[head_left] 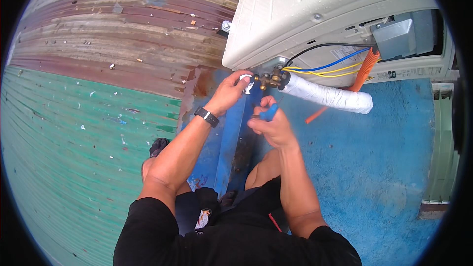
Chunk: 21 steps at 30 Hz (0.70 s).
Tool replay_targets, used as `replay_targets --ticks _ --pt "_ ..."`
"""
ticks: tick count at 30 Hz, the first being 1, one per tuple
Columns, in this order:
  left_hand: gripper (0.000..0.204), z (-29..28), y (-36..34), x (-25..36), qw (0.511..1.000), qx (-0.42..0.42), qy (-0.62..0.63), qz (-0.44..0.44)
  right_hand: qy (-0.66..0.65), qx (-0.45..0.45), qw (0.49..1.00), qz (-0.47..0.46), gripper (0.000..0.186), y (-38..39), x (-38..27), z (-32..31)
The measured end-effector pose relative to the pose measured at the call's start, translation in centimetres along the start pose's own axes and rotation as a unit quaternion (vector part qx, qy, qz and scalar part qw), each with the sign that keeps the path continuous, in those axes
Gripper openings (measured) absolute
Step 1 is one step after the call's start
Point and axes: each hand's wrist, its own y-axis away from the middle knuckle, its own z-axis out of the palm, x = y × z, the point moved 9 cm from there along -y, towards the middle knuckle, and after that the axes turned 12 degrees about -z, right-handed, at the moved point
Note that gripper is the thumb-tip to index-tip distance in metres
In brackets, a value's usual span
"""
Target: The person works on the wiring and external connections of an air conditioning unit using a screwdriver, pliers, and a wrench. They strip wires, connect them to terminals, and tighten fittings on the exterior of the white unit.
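My left hand (226, 92) is closed, its fingertips pinching a small white looped piece (248, 84) just left of the brass valves (268, 79) on an outdoor air conditioner unit (315, 24). Whether that piece is tape or plastic, I cannot make out. Below the valves, my right hand (275, 127) wraps round a blue-handled tool (269, 113); its working end is too blurred to name. A thick pipe wrapped in white (327, 93) runs from the valves to the right. Blue and yellow wires (335, 69) and a black cable (320, 46) pass above it.
An orange corrugated conduit (365, 70) comes down from the unit's side, near a grey metal cover (396, 37). Corrugated roofing (84, 133), green and brown with scattered debris, spreads at left. A blue painted wall surface (359, 162) lies at right, with a blue metal ledge (229, 143) between my legs.
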Motion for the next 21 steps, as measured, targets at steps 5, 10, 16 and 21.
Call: replay_targets --ticks 5,10,16,21 --pt "0.028 -0.1 -0.1 -0.3 1.0 0.002 0.009 -0.002 0.109 -0.033 0.993 -0.041 0.049 -1.9 -0.2 -0.6" --pt "0.028 0.0 0.1 -0.2 0.999 0.0 0.033 -0.021 0.018 -0.062 0.998 0.022 0.045 -2.5 -1.2 1.0" --pt "0.031 -0.1 0.1 -0.2 0.999 -0.001 0.021 -0.037 -0.013 -0.088 0.994 0.06 0.044 -2.9 -0.7 1.4" --pt "0.03 -0.1 -0.3 -0.3 0.999 -0.004 0.032 -0.026 -0.117 -0.125 0.985 0.005 0.044 -3.3 -1.1 1.5"
